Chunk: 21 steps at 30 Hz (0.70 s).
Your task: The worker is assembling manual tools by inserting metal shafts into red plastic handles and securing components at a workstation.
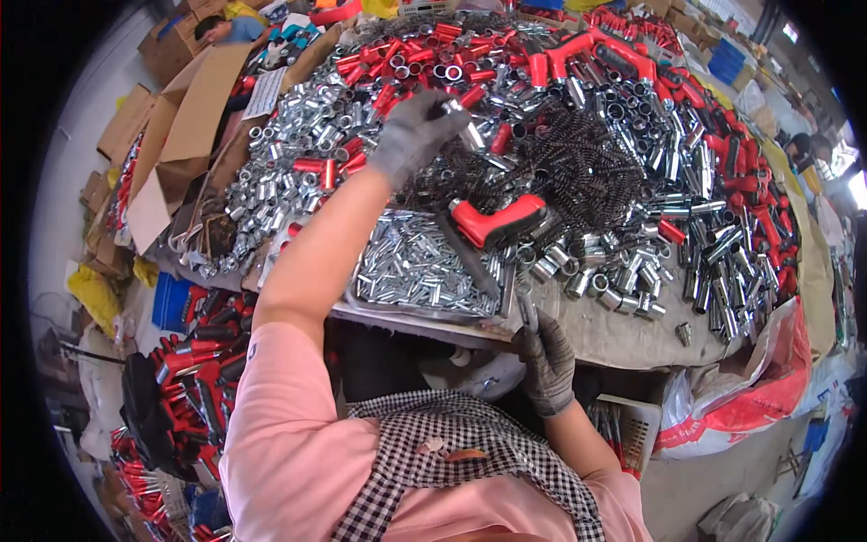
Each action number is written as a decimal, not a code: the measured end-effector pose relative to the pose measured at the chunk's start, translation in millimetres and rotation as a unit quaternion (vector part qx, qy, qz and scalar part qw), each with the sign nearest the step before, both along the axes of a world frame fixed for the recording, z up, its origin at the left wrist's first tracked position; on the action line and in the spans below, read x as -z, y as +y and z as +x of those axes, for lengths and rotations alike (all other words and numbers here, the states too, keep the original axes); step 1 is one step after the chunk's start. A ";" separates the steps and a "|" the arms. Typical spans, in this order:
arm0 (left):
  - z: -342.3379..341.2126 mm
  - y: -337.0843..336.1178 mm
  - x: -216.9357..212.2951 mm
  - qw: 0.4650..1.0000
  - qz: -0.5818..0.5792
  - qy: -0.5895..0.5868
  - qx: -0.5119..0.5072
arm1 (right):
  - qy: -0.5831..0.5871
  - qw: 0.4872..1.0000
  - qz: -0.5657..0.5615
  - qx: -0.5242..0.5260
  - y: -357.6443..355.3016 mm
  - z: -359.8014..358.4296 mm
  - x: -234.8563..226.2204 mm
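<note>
Reaching over the heaped parts, my left hand [411,140] in a grey glove has its fingers curled around a shiny metal sleeve [471,135]. Close to the table's front edge, my gloved right hand [547,363] pinches a small metal rod [527,313] that points upward. A red and black pistol-shaped tool handle [497,221] lies across the corner of a tray [424,314] filled with small metal pins [415,266]. Dark coiled springs [587,167] form a tangled pile right of my left hand.
Silver sleeves [293,149] heap at the left, red tubes [442,41] at the back. Longer chrome tubes [722,271] and red handles [768,217] line the right. Cardboard boxes [194,117] stand left, where another person [230,30] is beyond. A red-white sack [750,397] hangs front right.
</note>
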<state>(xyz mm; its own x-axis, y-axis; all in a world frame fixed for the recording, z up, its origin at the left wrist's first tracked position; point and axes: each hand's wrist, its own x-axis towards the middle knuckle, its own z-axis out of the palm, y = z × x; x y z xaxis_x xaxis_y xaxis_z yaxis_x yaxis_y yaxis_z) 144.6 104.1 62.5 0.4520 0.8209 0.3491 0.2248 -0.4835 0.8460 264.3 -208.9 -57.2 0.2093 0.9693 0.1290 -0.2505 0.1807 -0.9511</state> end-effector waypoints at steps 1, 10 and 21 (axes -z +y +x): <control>-19.8 -36.9 -13.1 0.997 -0.066 -0.034 0.022 | -0.038 0.999 -0.029 0.015 -2.0 -2.2 -1.0; -97.7 -210.3 44.7 0.953 -0.140 0.045 0.263 | -0.127 0.983 0.083 -0.108 -1.7 -38.1 -8.1; -107.7 -216.8 47.5 0.971 -0.129 0.027 0.199 | -0.154 0.972 0.086 -0.153 -15.3 -44.9 -1.0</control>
